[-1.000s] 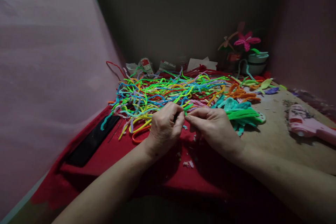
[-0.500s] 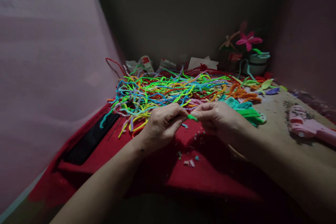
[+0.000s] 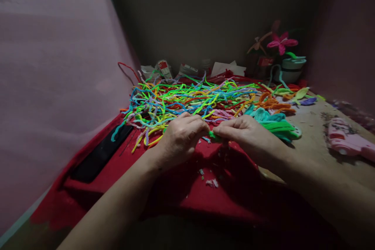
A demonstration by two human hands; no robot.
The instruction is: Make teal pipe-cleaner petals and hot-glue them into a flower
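Observation:
A short length of green pipe cleaner point(image 3: 213, 135) shows between my two hands, pinched from both sides. My left hand point(image 3: 183, 136) is closed, its thumb and fingers on the left end. From the other side, my right hand point(image 3: 244, 133) grips it with thumb and forefinger. Much of the piece is hidden by my fingers. Just beyond them spreads a tangled heap of pipe cleaners point(image 3: 181, 99) in many colours. Close to my right hand lie folded green pipe cleaners point(image 3: 278, 128) and a teal bundle point(image 3: 262, 115). Small fluff scraps point(image 3: 211, 183) lie below my hands.
A dark phone-like slab point(image 3: 101, 154) lies on the red cloth point(image 3: 187, 199) at left. A pink glue gun point(image 3: 345, 138) rests at right. Behind stand a pale pot point(image 3: 293, 69) and a pink pipe-cleaner flower point(image 3: 282, 43). Orange loops point(image 3: 271, 103) lie right of the heap.
My fingers have shifted slightly around the green pipe cleaner, and less of it shows now. The right-hand objects sit a little further right in view.

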